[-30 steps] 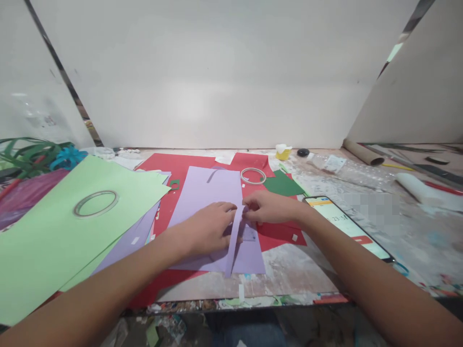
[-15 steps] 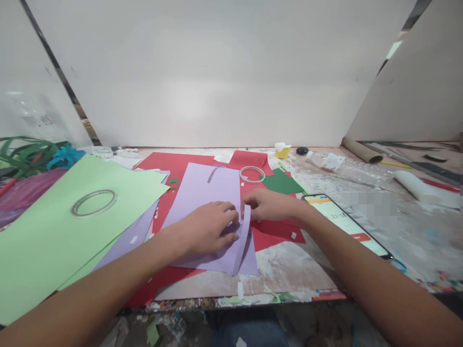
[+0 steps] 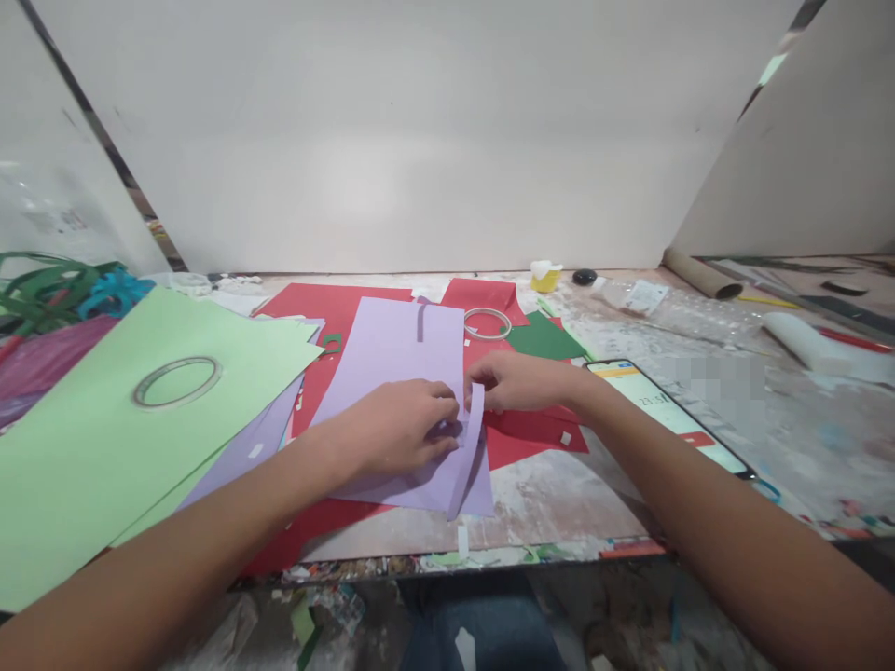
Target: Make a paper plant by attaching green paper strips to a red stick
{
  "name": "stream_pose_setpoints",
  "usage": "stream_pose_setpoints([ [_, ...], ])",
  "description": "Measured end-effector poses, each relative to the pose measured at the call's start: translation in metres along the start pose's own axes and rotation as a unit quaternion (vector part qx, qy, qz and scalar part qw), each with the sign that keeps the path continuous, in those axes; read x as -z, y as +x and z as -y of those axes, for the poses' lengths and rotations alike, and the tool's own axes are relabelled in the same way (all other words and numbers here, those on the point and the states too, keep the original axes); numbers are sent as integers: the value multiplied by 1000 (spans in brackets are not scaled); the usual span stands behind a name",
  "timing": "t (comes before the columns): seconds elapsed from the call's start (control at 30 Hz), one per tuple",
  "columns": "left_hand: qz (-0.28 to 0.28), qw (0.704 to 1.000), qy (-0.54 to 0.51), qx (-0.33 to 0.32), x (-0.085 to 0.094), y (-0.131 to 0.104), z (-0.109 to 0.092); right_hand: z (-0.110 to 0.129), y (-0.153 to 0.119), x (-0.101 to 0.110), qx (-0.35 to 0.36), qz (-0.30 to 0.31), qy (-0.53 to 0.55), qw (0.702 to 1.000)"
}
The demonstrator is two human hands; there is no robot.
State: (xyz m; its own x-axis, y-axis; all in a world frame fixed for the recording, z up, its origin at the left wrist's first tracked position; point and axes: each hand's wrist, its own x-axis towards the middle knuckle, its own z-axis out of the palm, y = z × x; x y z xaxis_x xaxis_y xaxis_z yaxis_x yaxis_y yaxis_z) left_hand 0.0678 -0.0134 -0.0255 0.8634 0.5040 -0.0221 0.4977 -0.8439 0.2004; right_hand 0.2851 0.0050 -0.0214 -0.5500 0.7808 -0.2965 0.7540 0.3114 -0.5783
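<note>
A sheet of light purple paper (image 3: pixel 398 349) lies at a slant over red paper. My left hand (image 3: pixel 409 424) rests on it, fingers bent and thumb low, holding it against the table. At the sheet's right edge, my right hand (image 3: pixel 514 380) is closed in a pinch at the upper end of a narrow purple paper strip (image 3: pixel 467 461). The strip stands up from the sheet and curves down toward its near edge. The right fingertips are partly hidden behind it. Another short purple strip (image 3: pixel 420 322) is at the sheet's far end.
Tape rolls lie on the green sheets (image 3: pixel 230 373) at left and beside the far red paper (image 3: pixel 482 294). A phone (image 3: pixel 664 410) is under my right forearm. Farther back are a yellow tub (image 3: pixel 545 276), a plastic bottle (image 3: pixel 671 306) and a cardboard tube (image 3: pixel 703 275).
The view has shifted slightly. Both hands keep nearly the same places at the purple strip, which still curves up. The short strip at the far end looks straighter.
</note>
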Motion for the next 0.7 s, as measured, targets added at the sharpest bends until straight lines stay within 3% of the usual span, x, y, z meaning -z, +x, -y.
stream_pose_setpoints([
  [0.7, -20, 999, -48, 0, -2, -1, 5, 2, -2, -1, 9, 5, -2, 1000],
])
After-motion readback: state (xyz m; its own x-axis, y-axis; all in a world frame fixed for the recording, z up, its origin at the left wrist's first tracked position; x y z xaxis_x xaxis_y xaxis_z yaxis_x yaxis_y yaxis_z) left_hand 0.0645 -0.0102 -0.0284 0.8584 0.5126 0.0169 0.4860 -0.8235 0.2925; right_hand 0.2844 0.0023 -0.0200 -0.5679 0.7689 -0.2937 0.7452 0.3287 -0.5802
